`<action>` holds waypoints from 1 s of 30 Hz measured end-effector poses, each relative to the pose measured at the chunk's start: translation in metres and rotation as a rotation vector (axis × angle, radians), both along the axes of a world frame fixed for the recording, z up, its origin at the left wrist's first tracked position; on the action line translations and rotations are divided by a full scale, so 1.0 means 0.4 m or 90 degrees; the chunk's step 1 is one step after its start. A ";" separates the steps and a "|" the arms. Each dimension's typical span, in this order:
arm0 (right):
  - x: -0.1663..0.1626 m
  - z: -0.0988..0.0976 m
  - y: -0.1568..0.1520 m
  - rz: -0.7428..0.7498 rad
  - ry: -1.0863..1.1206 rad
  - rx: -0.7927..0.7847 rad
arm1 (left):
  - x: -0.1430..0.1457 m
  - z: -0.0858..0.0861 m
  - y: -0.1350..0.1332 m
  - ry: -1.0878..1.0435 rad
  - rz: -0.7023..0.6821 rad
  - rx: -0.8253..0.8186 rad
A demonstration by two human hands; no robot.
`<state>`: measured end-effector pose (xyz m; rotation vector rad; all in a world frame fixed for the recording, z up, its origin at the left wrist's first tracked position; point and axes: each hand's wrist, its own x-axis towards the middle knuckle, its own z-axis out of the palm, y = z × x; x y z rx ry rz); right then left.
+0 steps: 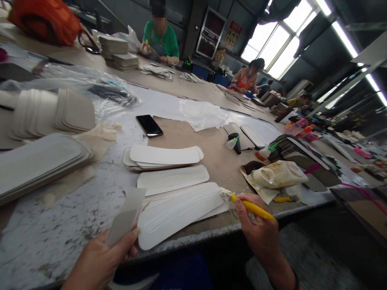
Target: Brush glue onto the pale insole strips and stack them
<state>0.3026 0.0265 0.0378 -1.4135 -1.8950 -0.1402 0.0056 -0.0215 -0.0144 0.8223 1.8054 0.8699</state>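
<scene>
My left hand (pixel 110 253) grips a flat grey-white strip (pixel 127 217) between thumb and fingers, tilted upward at the table's front edge. In my right hand (pixel 260 225) is a brush with a yellow handle (pixel 254 208). Its bristles (pixel 225 194), caked with something whitish, touch or hover by the right end of a long white rounded panel (pixel 181 213); I cannot tell which. Wet-looking streaks run along that panel, which lies on several others. Behind it are another white panel (pixel 173 179) and a small stack of similar panels (pixel 165 155).
A phone (pixel 149 125) lies beyond the panels. Larger panel stacks (pixel 39 161) stand at left. At right are a cut-open plastic container (pixel 279 174), a second yellow-handled brush (pixel 284 199) and small glue bottles (pixel 232 143). People (pixel 161 38) work across the table.
</scene>
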 end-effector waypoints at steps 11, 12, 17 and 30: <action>-0.271 0.053 -0.032 0.189 0.346 -0.343 | 0.016 0.132 -0.034 -0.298 -0.026 0.056; -0.297 0.047 -0.033 0.215 0.381 -0.397 | 0.025 0.138 -0.036 -0.338 -0.026 0.058; -0.366 0.004 -0.034 0.286 0.555 -0.622 | 0.060 0.141 -0.042 -0.442 0.019 0.014; -0.156 0.041 -0.002 0.105 0.849 -0.591 | 0.096 0.036 -0.125 -0.360 -0.144 -0.021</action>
